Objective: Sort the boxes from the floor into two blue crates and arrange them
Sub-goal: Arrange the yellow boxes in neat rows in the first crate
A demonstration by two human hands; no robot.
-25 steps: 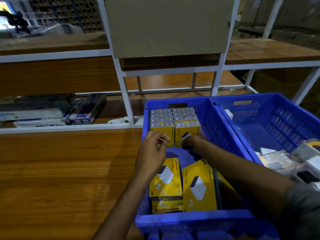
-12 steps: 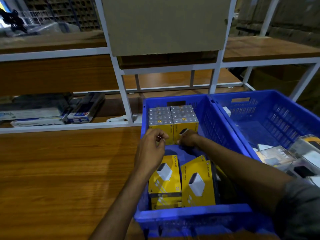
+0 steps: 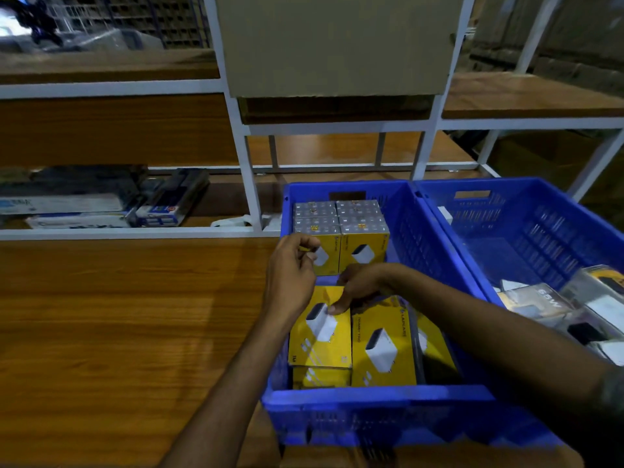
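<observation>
The left blue crate [image 3: 371, 400] sits on a wooden surface. At its far end several yellow boxes [image 3: 341, 228] stand packed upright. Nearer me, two yellow boxes lie flat side by side: the left one [image 3: 320, 346] and the right one [image 3: 383, 349]. My right hand [image 3: 361, 287] reaches across and grips the far edge of the left flat box, thumb on its face. My left hand [image 3: 292, 271] hovers over the crate's left wall, pinching a small thin scrap. The right blue crate [image 3: 506, 204] holds clear-packed boxes [image 3: 540, 302] at its near end.
A wooden tabletop [image 3: 118, 332] stretches to the left of the crates. A white metal shelf frame [image 3: 250, 184] stands behind, with a big cardboard box [image 3: 334, 45] on it and flat packages [image 3: 84, 204] on its low left shelf.
My right hand has drawn back from the upright boxes at the far end and taken hold of the left flat yellow box. My left hand has stayed near the crate's left wall.
</observation>
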